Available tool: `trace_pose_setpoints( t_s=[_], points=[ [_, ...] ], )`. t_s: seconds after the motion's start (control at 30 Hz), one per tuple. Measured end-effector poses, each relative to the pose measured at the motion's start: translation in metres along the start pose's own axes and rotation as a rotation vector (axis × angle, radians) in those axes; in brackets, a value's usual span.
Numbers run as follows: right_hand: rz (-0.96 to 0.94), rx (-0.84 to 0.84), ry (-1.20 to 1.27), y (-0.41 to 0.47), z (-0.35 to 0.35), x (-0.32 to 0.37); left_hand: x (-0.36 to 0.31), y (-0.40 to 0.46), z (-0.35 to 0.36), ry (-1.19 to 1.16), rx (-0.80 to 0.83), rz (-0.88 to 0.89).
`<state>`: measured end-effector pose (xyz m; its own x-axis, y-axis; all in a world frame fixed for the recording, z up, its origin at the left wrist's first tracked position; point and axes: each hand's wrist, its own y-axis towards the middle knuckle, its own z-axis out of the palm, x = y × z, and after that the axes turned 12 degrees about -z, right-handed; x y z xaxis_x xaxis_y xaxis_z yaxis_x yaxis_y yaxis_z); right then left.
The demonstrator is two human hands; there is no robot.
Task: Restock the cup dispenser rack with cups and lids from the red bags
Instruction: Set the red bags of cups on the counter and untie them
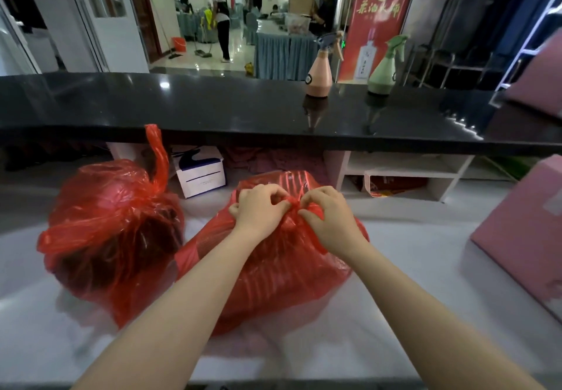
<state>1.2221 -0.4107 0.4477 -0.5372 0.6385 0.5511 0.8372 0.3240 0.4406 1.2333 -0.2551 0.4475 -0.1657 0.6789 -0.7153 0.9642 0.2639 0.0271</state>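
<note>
1. Red bags, two of them, sit on the white table [410, 268]. The left red bag [112, 231] is tied shut, one handle sticking up, something dark showing through the plastic.
2. Touching it on the right is the middle red bag [273, 274], ribbed stacks visible through the film, can't tell if cups or lids.
3. Left hand [261, 210] is on top of that bag, fingers curled and pinching the knot [293, 204].
4. Right hand [327, 216] grips the same knot from the other side, fingertips nearly meeting the left's.
5. Far side: a black raised counter [213, 103] with a pink spray bottle [319, 70] and, to its right, a green spray bottle [384, 67], both upright.
6. Under that counter there's a white box [202, 176] on the left.
7. Near right edge: a pink box [526, 237] on the table, well apart from the bags.
</note>
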Motion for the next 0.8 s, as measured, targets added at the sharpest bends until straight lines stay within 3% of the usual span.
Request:
trace_pose_setpoints(
  t_s=[0.13, 0.3, 0.43, 0.57, 0.7, 0.8],
  points=[
    [0.026, 0.102, -0.021, -0.011, -0.010, 0.004, -0.005, 0.007, -0.006, -0.468, 0.122, -0.197],
    [0.085, 0.070, -0.020, -0.022, -0.014, 0.014, -0.005, 0.001, -0.012, -0.370, 0.161, -0.252],
    [0.177, -0.053, -0.006, -0.025, -0.009, 0.011, -0.005, 0.001, -0.019, -0.330, 0.125, -0.238],
    [0.199, -0.157, 0.027, -0.022, 0.001, 0.008, 0.007, 0.003, -0.022, -0.536, 0.153, -0.227],
    [0.116, -0.118, -0.070, -0.004, 0.009, 0.008, 0.018, 0.004, -0.037, -0.736, 0.297, -0.340],
    [0.087, 0.022, -0.223, 0.012, 0.016, 0.009, 0.025, 0.001, -0.040, -0.497, 0.266, -0.207]
  ],
)
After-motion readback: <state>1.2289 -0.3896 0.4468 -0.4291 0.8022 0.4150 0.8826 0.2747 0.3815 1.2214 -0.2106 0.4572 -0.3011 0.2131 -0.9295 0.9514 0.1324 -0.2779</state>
